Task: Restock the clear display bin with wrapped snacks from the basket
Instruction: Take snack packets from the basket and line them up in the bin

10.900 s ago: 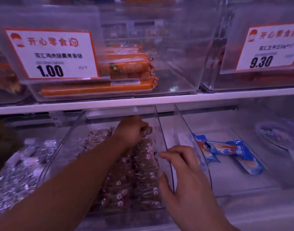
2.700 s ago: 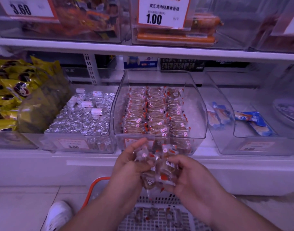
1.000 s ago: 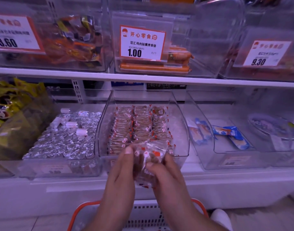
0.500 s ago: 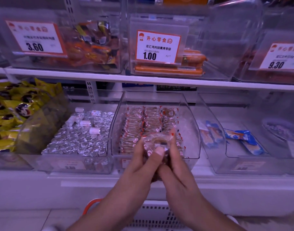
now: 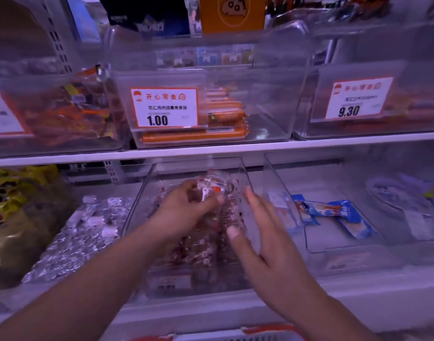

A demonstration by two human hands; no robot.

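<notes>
The clear display bin [image 5: 147,200] sits on the lower shelf at centre, with rows of small wrapped snacks [image 5: 206,252] lying inside. My left hand [image 5: 186,207] reaches over the bin's front into it and grips a bunch of wrapped snacks [image 5: 212,184] near the back. Beside it on the right, my right hand [image 5: 260,232] hovers over the bin with fingers spread and straight, holding nothing. The red rim of the basket [image 5: 267,329] shows at the bottom edge.
Left of the bin, a bin of silver-wrapped items [image 5: 70,242] and yellow packets [image 5: 11,193]. On the right, a clear bin with blue packets [image 5: 334,215]. The shelf above [image 5: 211,148] carries bins with sausages [image 5: 223,119] and price tags, close over the hands.
Both hands rose from in front of the bin into it. The right hand let go of the snack bunch and spread out; the left carried the bunch toward the back.
</notes>
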